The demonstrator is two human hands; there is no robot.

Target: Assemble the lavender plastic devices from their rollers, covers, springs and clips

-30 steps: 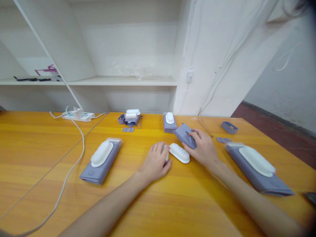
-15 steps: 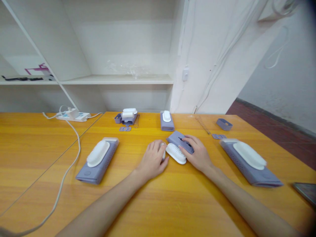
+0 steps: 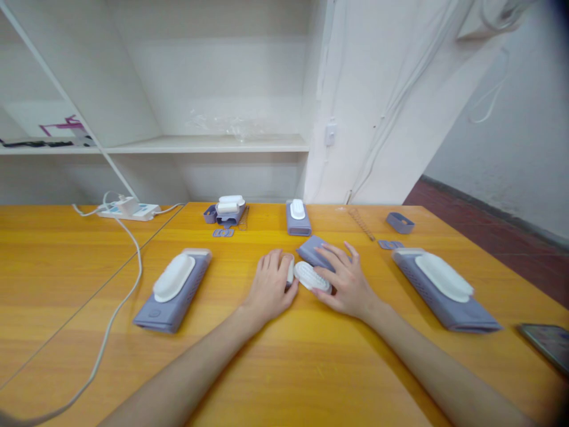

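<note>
A white oval brush head [image 3: 312,277] with a bumpy surface lies on the table before me. My right hand [image 3: 349,281] has thumb and index finger at its edges, while the other fingers spread over a purple casing [image 3: 310,250] just behind it. My left hand [image 3: 271,281] is curled round a small white and purple part [image 3: 290,271], mostly hidden under the fingers. Farther out, a purple casing with a white oval piece [image 3: 175,279] lies to the left, and a similar purple unit [image 3: 444,287] to the right.
At the back stand another purple unit [image 3: 299,220] and a group of purple and white parts [image 3: 229,210]. A spring [image 3: 362,224], a flat purple plate [image 3: 390,244] and a purple ring [image 3: 400,222] lie back right. Left are a power strip [image 3: 128,209] and cable [image 3: 141,261]; right, a phone [image 3: 544,341].
My right hand has shifted from the purple casing towards the white brush head, its thumb and index finger now at that piece. My left hand stays on its part. The view has shifted slightly.
</note>
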